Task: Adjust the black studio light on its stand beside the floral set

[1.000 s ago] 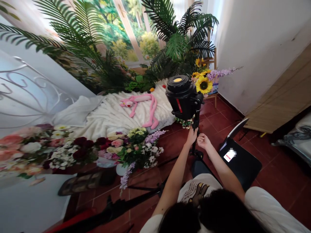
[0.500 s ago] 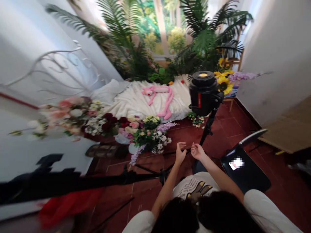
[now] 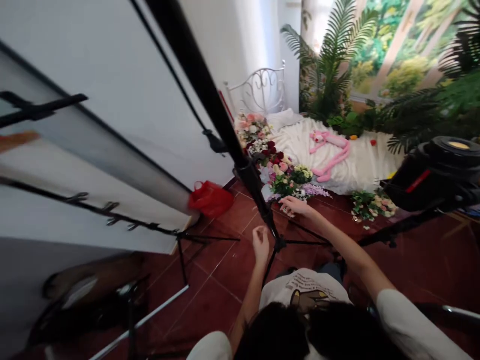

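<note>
My left hand [image 3: 261, 243] is beside the lower part of a black light stand [image 3: 250, 176], on its left. The fingers curve loosely, apart from the thumb, and nothing shows between them. On the other side of the pole, my right hand [image 3: 294, 206] reaches forward with bent, spread fingers and holds nothing I can see. Neither hand visibly grips the pole. Just beyond my right hand are artificial flowers [image 3: 285, 172] along the edge of a white-draped bed [image 3: 367, 165]. A pink plush toy [image 3: 332, 145] lies on the drape.
A black studio lamp [image 3: 431, 175] stands close on the right. A red bag [image 3: 212, 199] sits by the left wall. A backdrop stand [image 3: 180, 234] with clips occupies the left, and a pale pole [image 3: 157, 312] lies low. Palm fronds [image 3: 330, 60] rise behind the bed.
My view has swung left, bringing the backdrop stand and red bag into sight. My hands have moved farther apart, to either side of the stand's pole, which now rises steeply before me.
</note>
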`<state>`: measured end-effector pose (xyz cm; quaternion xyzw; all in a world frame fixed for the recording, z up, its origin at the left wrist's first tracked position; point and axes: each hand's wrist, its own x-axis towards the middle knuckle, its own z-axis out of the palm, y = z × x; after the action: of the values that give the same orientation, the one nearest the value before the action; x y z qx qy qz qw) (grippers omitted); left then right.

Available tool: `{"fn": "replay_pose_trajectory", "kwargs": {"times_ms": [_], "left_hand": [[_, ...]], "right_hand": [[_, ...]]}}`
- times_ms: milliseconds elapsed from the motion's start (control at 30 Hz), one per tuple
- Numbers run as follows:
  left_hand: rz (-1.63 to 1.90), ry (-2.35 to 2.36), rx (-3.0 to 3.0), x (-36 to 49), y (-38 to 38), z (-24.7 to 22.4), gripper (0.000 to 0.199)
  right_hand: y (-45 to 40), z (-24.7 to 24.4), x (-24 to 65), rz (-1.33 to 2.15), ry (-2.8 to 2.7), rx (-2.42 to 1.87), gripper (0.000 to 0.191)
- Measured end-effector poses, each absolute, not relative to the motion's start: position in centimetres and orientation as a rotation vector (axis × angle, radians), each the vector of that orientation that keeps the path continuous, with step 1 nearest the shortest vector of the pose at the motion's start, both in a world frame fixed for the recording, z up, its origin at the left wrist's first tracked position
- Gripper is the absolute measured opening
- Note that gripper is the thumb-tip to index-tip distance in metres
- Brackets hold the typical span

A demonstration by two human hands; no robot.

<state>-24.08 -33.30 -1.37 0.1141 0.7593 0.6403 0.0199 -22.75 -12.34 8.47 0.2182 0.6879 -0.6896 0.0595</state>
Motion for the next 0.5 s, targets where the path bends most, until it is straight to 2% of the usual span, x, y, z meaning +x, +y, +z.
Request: {"fn": "replay_pose_trajectory", "kwargs": {"times_ms": [133, 233, 333, 500], "left_hand": [[2.196, 2.318, 0.368, -24.1, -31.2, 3.2, 0.037], [2.315, 2.264, 0.462, -25.3, -28.8, 6.6, 0.041], [2.348, 2.241, 0.499, -27.3, -26.8, 9.5, 0.035], [2.266, 2.099, 0.451, -29.9, -25.6, 11.0, 0.033]], "right_hand": [[-11.8, 11.7, -29.0, -1.728, 2.163, 0.442, 0.026], [-11.0, 13.4, -31.8, -1.509, 2.011, 0.302, 0.023], [-10.3, 14.2, -33.2, -1.3, 1.783, 0.232, 0.017], [-9.7, 13.6, -33.5, -1.379, 1.685, 0.262, 0.015]]}}
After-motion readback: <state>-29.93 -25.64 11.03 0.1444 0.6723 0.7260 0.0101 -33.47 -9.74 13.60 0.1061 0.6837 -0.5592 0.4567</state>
